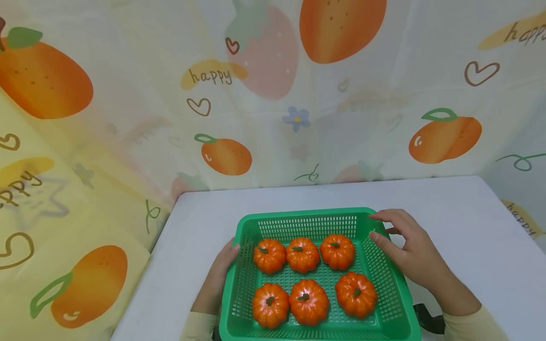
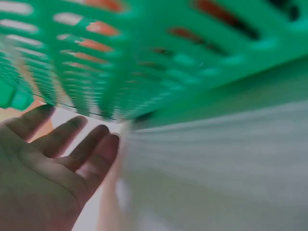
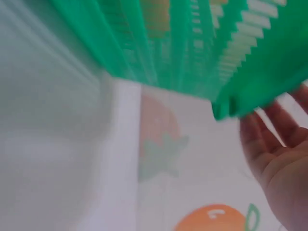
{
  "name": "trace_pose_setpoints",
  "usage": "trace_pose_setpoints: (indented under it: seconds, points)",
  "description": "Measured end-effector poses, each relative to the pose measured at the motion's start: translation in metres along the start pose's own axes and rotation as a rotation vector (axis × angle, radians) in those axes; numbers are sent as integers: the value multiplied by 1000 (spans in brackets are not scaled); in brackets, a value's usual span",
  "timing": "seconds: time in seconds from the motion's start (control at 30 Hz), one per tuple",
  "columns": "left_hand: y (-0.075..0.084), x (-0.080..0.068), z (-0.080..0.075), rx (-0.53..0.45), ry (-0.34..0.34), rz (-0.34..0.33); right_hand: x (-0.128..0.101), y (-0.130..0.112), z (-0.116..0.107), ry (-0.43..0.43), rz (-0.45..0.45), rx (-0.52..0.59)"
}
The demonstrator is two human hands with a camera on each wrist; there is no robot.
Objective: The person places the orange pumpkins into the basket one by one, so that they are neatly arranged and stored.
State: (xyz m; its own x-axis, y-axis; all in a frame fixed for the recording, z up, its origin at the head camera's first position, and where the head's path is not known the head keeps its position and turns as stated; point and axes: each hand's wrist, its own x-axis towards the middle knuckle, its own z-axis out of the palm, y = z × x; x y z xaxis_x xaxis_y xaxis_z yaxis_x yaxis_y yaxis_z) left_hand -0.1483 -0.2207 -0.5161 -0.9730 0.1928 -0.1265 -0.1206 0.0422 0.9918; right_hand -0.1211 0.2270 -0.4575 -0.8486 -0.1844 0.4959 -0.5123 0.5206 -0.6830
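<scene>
A green basket [image 1: 386, 293] with slotted walls sits on a white table [image 1: 460, 227], close to the near edge and a little left of the table's middle. Its long axis runs from the person away toward the fruit-print curtain [image 1: 128, 94], and its open top faces up. The far end wall stands nearly square to the person; the near end runs out of the bottom of the head view.

Six small orange pumpkins lie in the basket in two rows of three, stems up. The back row [image 1: 302, 254] sits about halfway along the basket, and the front row [image 1: 309, 301] lies nearer the person. The pumpkins in each row sit just beside one another.

The left hand [image 1: 219, 274] lies against the outside of the basket's left wall, thumb at the rim. In the left wrist view its fingers [image 2: 62, 139] are straight and together, just beside the mesh, gripping nothing.

The right hand [image 1: 409, 248] is at the basket's far right corner. Its fingers are spread and gently bent, the fingertips [image 1: 375, 217] at the rim; actual contact cannot be told. In the blurred right wrist view the fingers [image 3: 269, 134] are open and apart from the green corner, holding nothing.
</scene>
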Motion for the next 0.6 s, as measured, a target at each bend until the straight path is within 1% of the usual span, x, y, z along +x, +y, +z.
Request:
trace_pose_setpoints:
  seconds: [0.03,0.1,0.2,0.3,0.37,0.43,0.47,0.53,0.6]
  points:
    - [1,0,-1,15,-8,12,2,1,-2,-17,11,-33]
    - [7,0,-6,72,-34,69,6,2,-7,-58,36,-81]
    - [18,2,-11,200,-51,101,12,2,-13,-128,85,-137]
    - [31,5,-11,332,-84,82,17,2,-16,-201,133,-183]
    - [39,5,-11,439,-103,79,20,1,-16,-246,153,-210]
    - [47,5,-9,516,-131,91,22,0,-14,-279,155,-232]
    - [50,5,-8,568,-134,107,23,-1,-14,-292,155,-242]
    - [56,5,-7,693,-125,145,25,-2,-12,-308,142,-256]
    - [61,4,-5,801,-121,163,27,-4,-11,-316,129,-272]
